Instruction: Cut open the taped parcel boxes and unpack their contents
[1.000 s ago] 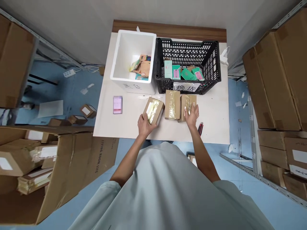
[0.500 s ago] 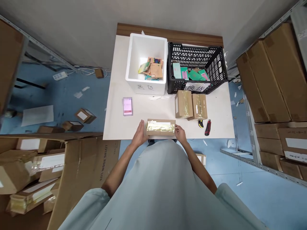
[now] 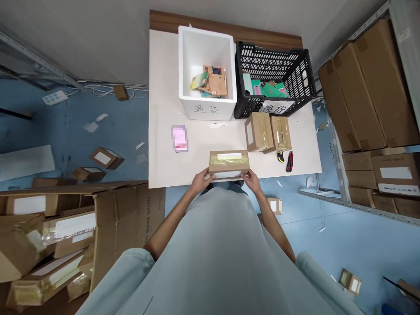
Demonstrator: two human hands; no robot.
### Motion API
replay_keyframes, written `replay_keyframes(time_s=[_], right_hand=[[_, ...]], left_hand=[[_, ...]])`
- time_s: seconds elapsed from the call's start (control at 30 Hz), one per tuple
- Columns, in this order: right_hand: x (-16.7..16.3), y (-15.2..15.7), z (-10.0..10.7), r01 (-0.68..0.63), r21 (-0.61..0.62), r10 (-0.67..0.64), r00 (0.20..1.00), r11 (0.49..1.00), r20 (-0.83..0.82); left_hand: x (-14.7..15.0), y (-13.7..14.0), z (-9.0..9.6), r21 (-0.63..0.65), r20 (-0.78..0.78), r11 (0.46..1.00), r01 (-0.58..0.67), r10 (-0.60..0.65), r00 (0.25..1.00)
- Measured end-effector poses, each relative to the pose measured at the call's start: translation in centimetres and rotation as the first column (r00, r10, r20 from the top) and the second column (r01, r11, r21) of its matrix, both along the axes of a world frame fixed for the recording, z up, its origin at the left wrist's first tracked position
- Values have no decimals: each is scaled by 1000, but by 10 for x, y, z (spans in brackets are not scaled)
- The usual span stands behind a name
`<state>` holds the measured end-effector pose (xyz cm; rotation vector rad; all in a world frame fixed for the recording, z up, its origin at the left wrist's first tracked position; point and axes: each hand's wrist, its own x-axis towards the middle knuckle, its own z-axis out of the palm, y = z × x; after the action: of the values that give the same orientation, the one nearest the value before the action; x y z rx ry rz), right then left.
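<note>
A taped cardboard box [image 3: 229, 164] with white labels is at the table's near edge, tilted so that its front side shows. My left hand [image 3: 201, 180] grips its lower left corner, fingers closed on it. At the lower right corner my right hand [image 3: 251, 180] holds it the same way. Two more taped cartons, a left one [image 3: 259, 132] and a right one [image 3: 281, 133], stand side by side farther right. A yellow-and-black cutter [image 3: 280, 157] and a red-and-black utility knife [image 3: 289, 161] lie in front of them.
At the table's back stand a white foam bin [image 3: 210, 108] with small packets and a black plastic crate [image 3: 275, 54] with green packs. A blurred pink item [image 3: 180, 138] lies left. A big carton of parcels [image 3: 121, 227] is on the left, shelved boxes [image 3: 357, 87] right.
Both hands have closed on the box's lower corners. The box has been tipped, and a labelled front side now shows. The whole view has shifted slightly.
</note>
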<state>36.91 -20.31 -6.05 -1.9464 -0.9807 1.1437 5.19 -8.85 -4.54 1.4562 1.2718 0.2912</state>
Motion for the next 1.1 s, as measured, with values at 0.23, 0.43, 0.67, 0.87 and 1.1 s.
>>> replay_keyframes(time_s=[0.23, 0.43, 0.67, 0.87, 1.1], right_hand=[[7, 12, 10, 51, 36, -50, 999, 998, -2], [18, 26, 1, 51, 16, -51, 998, 999, 21], [18, 18, -5, -22, -35, 22, 1000, 999, -6], [15, 20, 1, -90, -23, 90, 996, 996, -3], [42, 49, 26, -82, 60, 78, 995, 995, 61]], left_hand=[[-9, 11, -2, -20, 32, 992, -124, 124, 992], [-3, 4, -11, -50, 33, 981, -185, 187, 982], [3, -7, -18, -71, -80, 958, -279, 274, 958], [17, -17, -10, -45, -94, 951, -307, 302, 949], [29, -13, 22, 48, -38, 937, -347, 348, 937]])
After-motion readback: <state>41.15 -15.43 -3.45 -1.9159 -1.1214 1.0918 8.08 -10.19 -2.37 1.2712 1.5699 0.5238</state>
